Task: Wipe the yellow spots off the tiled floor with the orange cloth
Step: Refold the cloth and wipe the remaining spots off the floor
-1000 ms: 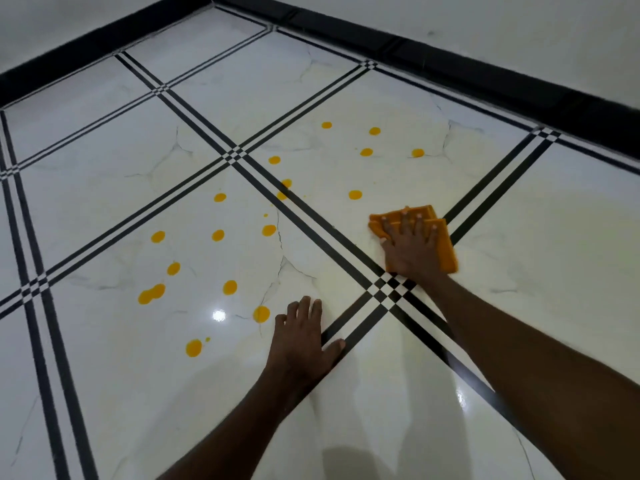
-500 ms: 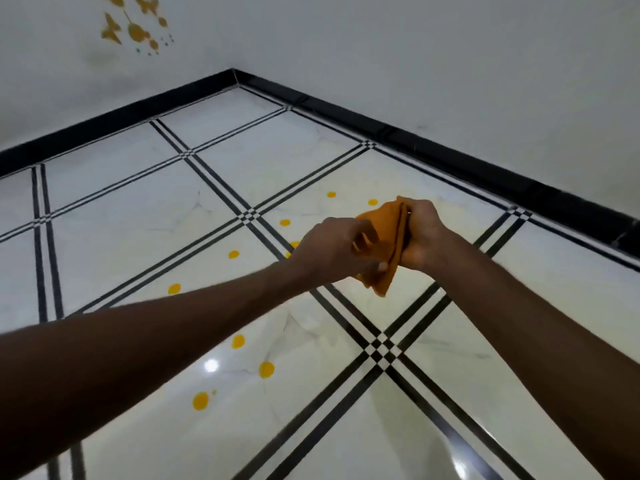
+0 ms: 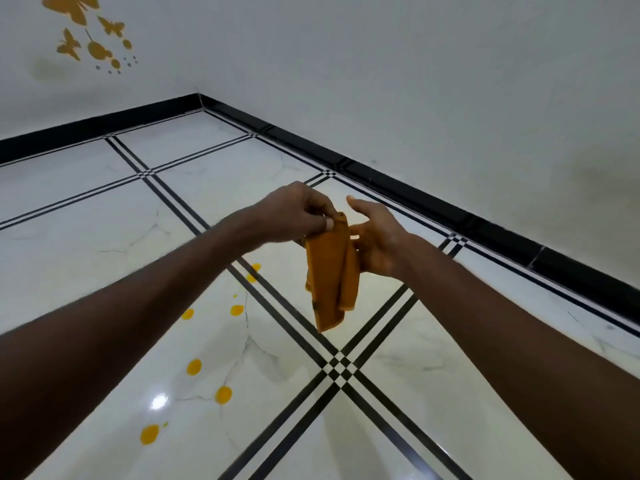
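Observation:
The orange cloth [image 3: 330,271] hangs folded in the air above the floor, pinched at its top corner by my left hand [image 3: 298,213]. My right hand [image 3: 375,233] is just right of the cloth with its fingers spread, the palm close to or touching the fabric. Several yellow spots lie on the white tiled floor [image 3: 86,237] below and to the left, among them one at the black line [image 3: 252,271], one further down [image 3: 194,367] and one near the bottom [image 3: 149,434]. My left arm hides part of the spotted tile.
Black double lines cross the tiles and meet in a checker pattern [image 3: 341,367]. A black skirting [image 3: 433,206] runs along the white walls that meet in a corner. Yellow butterfly decals [image 3: 86,36] are on the left wall.
The cloth was lifted off the floor a second ago into both hands. Since then my right hand has let go and opened, and the cloth now dangles from my left hand. The view tilted up.

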A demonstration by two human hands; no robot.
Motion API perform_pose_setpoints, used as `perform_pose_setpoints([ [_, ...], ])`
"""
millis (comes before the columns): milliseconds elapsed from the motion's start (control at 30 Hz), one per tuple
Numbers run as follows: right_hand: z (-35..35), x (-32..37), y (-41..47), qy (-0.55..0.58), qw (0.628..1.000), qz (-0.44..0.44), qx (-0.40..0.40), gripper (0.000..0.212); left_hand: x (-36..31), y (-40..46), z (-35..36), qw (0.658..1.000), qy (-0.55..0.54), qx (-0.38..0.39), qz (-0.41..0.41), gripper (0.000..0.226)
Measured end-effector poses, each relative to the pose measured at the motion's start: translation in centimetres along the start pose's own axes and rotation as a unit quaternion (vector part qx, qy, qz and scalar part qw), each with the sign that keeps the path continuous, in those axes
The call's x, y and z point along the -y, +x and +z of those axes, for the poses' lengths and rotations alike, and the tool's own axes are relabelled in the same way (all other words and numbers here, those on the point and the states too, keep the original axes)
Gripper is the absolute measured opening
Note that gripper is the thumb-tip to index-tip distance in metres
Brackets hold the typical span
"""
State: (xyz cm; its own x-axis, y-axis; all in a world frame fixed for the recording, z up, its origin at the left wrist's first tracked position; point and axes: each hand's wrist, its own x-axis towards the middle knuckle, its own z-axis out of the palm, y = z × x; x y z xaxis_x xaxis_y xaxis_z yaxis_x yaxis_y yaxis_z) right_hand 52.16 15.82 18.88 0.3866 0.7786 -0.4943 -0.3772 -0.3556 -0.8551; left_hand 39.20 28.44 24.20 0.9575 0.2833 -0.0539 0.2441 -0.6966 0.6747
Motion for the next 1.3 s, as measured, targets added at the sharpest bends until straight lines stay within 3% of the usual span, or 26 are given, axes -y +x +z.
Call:
perform_pose_setpoints([
  [67,0.0,0.6,-0.8,-0.032,0.997,-0.032,0.055,0.075,-1.3,0.1,-1.4,1.0,-0.017,0.012,-0.012,0.016],
  [167,-0.6,1.0,-2.3,-0.063,0.984,-0.077,0.15,0.063,-3.3,0.2,-3.1,0.999,-0.017,0.018,-0.024,0.018],
  [267,-1.4,1.2,-3.8,-0.129,0.972,-0.085,0.177,0.071,-4.7,-0.1,-5.0,0.999,-0.019,0.023,-0.025,0.02],
  [400,-1.1,2.1,-5.7,-0.225,0.963,-0.103,0.109,0.066,-4.8,-0.1,-7.0,0.999,0.026,0.02,-0.025,0.015],
  [467,-0.9,2.4,-6.2,-0.276,0.951,-0.125,0.056,0.061,-3.2,0.7,-6.6,0.999,0.029,-0.042,-0.006,0.014],
  [567,-0.3,2.7,-6.8,-0.298,0.941,-0.158,-0.034,0.034,1.2,1.8,-4.0,0.989,-0.041,-0.14,-0.025,0.025],
  [633,0.0,2.9,-7.2,-0.278,0.94,-0.177,-0.092,0.028,3.9,2.1,-1.3,0.969,-0.159,-0.133,-0.135,0.038],
  [667,0.2,2.9,-7.4,-0.267,0.939,-0.184,-0.117,0.03,4.9,1.7,0.3,0.953,-0.209,-0.089,-0.201,0.05],
  [733,0.5,3.0,-7.8,-0.23,0.944,-0.187,-0.141,0.033,5.9,0.7,3.2,0.915,-0.28,0.069,-0.281,0.076],
  [800,0.5,3.1,-8.3,-0.165,0.958,-0.182,-0.145,0.035,5.2,-0.4,5.4,0.862,-0.383,0.207,-0.259,0.086],
  [833,0.4,3.2,-8.3,-0.121,0.966,-0.175,-0.148,0.037,4.4,-0.7,6.1,0.839,-0.435,0.227,-0.235,0.085],
  [933,-0.1,3.5,-8.3,-0.004,0.973,-0.167,-0.157,0.057,2.3,-0.2,6.9,0.775,-0.569,0.163,-0.221,0.079],
  [1033,-0.6,3.5,-8.4,0.02,0.969,-0.173,-0.173,0.058,2.3,0.5,6.9,0.774,-0.576,0.104,-0.242,0.098],
  [1100,-1.1,3.5,-8.7,0.057,0.97,-0.157,-0.178,0.054,2.5,0.3,7.1,0.775,-0.571,0.092,-0.257,0.107],
  [1200,-2.0,3.0,-9.0,0.181,0.959,-0.112,-0.186,0.034,2.7,-0.1,7.8,0.745,-0.602,0.121,-0.259,0.114],
  [1267,-2.3,2.5,-8.7,0.213,0.952,-0.057,-0.211,0.022,2.0,0.1,8.2,0.728,-0.629,0.129,-0.239,0.111],
  [1300,-2.5,2.3,-8.4,0.207,0.952,-0.033,-0.222,0.016,1.4,0.6,8.4,0.738,-0.625,0.119,-0.226,0.105],
])
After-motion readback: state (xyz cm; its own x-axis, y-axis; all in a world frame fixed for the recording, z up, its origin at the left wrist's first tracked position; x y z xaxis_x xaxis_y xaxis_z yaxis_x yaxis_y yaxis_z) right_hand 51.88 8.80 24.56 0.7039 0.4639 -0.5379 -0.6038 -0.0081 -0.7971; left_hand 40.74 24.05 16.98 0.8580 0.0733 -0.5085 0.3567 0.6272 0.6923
